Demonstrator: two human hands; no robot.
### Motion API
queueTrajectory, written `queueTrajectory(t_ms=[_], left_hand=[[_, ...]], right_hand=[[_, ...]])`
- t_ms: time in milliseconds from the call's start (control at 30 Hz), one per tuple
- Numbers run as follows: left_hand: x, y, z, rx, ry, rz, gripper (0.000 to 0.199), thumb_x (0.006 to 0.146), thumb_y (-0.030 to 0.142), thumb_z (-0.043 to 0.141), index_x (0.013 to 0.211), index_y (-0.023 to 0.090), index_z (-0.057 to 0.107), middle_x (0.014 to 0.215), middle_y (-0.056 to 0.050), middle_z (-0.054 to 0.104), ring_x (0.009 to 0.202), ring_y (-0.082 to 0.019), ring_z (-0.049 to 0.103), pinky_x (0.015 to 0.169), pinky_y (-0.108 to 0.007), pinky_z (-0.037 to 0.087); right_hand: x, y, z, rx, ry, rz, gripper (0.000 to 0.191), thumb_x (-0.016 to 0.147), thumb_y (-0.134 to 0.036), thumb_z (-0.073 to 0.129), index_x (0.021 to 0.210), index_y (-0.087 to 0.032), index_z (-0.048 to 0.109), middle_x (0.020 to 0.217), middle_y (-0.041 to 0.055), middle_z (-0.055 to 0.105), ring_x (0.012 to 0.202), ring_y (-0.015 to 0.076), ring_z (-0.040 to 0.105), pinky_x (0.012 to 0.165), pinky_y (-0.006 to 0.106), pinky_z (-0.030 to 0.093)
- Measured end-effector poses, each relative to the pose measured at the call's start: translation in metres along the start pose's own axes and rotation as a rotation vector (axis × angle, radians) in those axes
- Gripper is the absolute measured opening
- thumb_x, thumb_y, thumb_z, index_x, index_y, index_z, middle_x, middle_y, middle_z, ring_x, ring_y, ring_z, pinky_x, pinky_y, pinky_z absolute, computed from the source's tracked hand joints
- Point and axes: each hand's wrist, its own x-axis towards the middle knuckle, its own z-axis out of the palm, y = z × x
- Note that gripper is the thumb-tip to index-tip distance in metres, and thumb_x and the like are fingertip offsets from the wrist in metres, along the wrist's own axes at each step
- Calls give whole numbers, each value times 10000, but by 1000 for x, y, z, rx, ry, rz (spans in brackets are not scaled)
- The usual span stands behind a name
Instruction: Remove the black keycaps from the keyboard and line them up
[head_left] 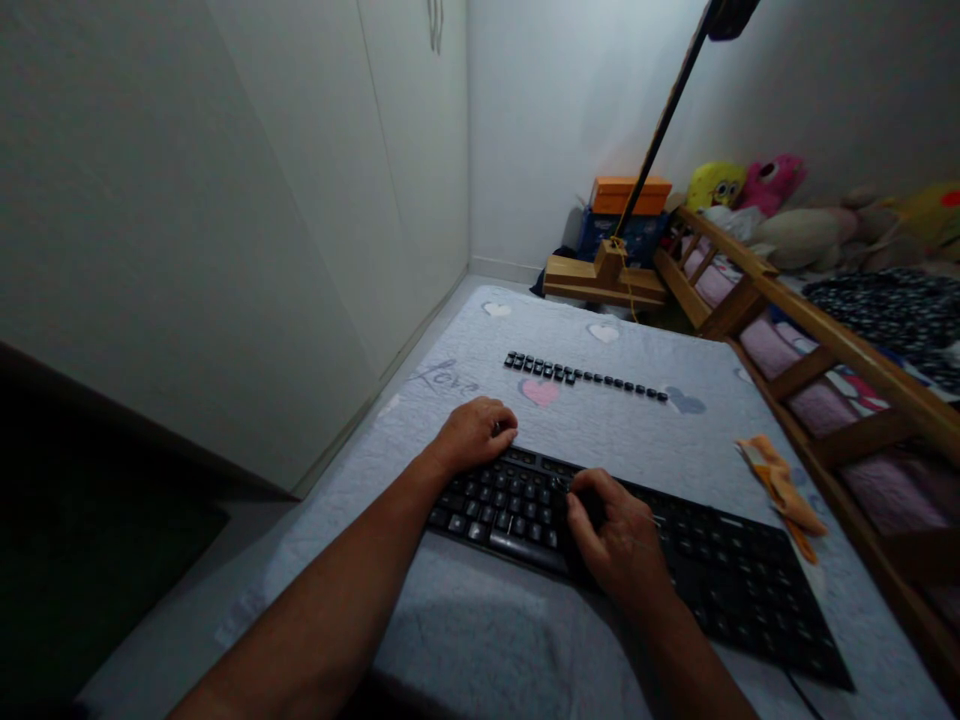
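A black keyboard (525, 545) lies slantwise on a cloth-covered surface, its cable leaving at the lower right. My left hand (476, 432) is closed with curled fingers at the keyboard's far left corner, its palm side against the edge. Over the middle keys, my right hand (619, 530) is closed, thumb and fingers brought together in a pinch. What lies between those fingertips is dark and I cannot make it out. Beyond the keyboard, several loose black keycaps (547, 370) are lined up, doubled at the left and single toward the right.
An orange cloth (784, 485) lies right of the keyboard on the patterned bedspread (465, 610). A wooden bed rail (847, 350) runs along the right, with plush toys (716, 185) behind. A wooden stand (604, 272) with a pole is at the back. White cabinet doors (300, 200) bound the left.
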Motion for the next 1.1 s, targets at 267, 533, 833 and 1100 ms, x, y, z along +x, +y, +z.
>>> queueTrajectory(t_ms=[267, 533, 833, 1100], left_hand=[[0, 1, 0, 3, 6, 2, 121, 821, 242, 563, 835, 186, 670, 843, -32, 664, 841, -179, 581, 794, -297, 456], [0, -1, 1, -5, 13, 14, 125, 823, 242, 563, 837, 183, 672, 845, -34, 660, 845, -179, 579, 796, -297, 455], [0, 0, 1, -8, 2, 14, 121, 821, 235, 560, 838, 182, 668, 840, -34, 661, 845, -178, 582, 801, -298, 455], [0, 1, 0, -19, 6, 10, 118, 817, 240, 566, 833, 185, 669, 836, -30, 665, 837, -177, 585, 795, -297, 457]], right_hand=[[3, 0, -1, -13, -35, 24, 69, 852, -216, 501, 804, -207, 550, 691, -1, 606, 633, 153, 577, 611, 253, 419], [4, -1, -2, -9, -39, 46, 103, 859, -239, 495, 776, -202, 543, 682, -2, 596, 627, 150, 574, 612, 252, 416], [10, -2, -4, 21, -66, 75, 104, 846, -247, 502, 757, -204, 532, 662, -9, 589, 595, 143, 556, 586, 247, 407], [22, -1, -9, 15, -197, 137, 61, 816, -241, 533, 765, -208, 536, 688, -10, 602, 644, 158, 569, 607, 260, 418]])
